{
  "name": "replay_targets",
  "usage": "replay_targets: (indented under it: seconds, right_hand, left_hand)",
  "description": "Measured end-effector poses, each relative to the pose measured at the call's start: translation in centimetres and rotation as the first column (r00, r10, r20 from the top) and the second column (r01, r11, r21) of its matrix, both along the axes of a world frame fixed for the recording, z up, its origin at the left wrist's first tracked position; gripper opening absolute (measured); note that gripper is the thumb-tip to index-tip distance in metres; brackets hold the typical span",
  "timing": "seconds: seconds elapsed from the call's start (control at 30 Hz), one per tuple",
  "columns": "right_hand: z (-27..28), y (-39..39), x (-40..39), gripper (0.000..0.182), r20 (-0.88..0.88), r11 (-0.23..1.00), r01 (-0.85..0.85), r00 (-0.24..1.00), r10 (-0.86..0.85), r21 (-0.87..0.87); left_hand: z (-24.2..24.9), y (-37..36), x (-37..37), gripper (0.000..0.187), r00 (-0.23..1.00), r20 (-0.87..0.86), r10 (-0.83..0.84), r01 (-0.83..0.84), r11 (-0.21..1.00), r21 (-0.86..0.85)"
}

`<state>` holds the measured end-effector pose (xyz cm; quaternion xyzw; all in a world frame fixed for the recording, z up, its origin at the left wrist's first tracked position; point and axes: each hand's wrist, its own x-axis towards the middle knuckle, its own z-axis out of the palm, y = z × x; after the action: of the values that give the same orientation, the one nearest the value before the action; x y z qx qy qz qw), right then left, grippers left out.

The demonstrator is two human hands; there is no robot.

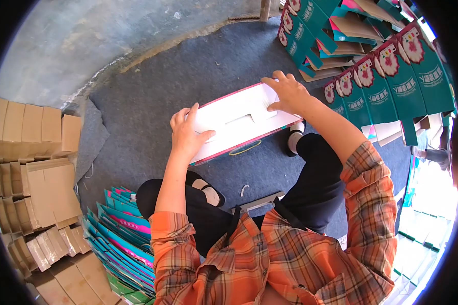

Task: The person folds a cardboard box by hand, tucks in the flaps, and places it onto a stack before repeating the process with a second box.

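A long carton box (228,119) is held up in front of my knees, its white face with a slot turned toward me and thin red edges along its long sides. My left hand (187,133) grips the near-left end, thumb on the white face and fingers at the far edge. At the right end my right hand (288,95) holds the box, thumb pressed on the white surface and fingers over the rim. A strip of teal side with a yellowish oval outline shows beneath the lower edge. The box's underside is hidden.
Printed teal cartons (394,84) stand in rows at the right. Brown cardboard boxes (46,188) are stacked at the left, beside a pile of flat teal and pink cartons (122,231). Dark cloth (152,101) covers the floor up to a grey wall (112,35).
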<state>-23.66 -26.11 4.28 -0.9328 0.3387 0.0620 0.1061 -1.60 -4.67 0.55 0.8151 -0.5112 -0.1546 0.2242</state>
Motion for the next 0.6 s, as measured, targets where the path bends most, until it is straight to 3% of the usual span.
replay_targets:
  seconds: [0.1,0.4,0.6]
  right_hand:
    - [-0.3,0.0,1.0,0.083,-0.084,0.999,-0.018,0.996,0.015,-0.043]
    - [-2.2,1.8,2.0,0.074,0.020,0.962,0.225,0.974,-0.224,-0.153]
    - [-2.6,2.4,1.7,0.072,0.068,0.950,0.275,0.961,-0.267,-0.147]
  left_hand:
    - [0.2,-0.2,-0.5,0.084,0.999,0.012,0.049,-0.050,0.997,0.066]
    - [0.5,-1.6,-2.3,0.081,0.971,0.176,0.163,-0.182,0.978,0.099]
    - [-0.1,-1.5,-2.4,0.081,0.962,0.219,0.164,-0.185,0.980,0.079]
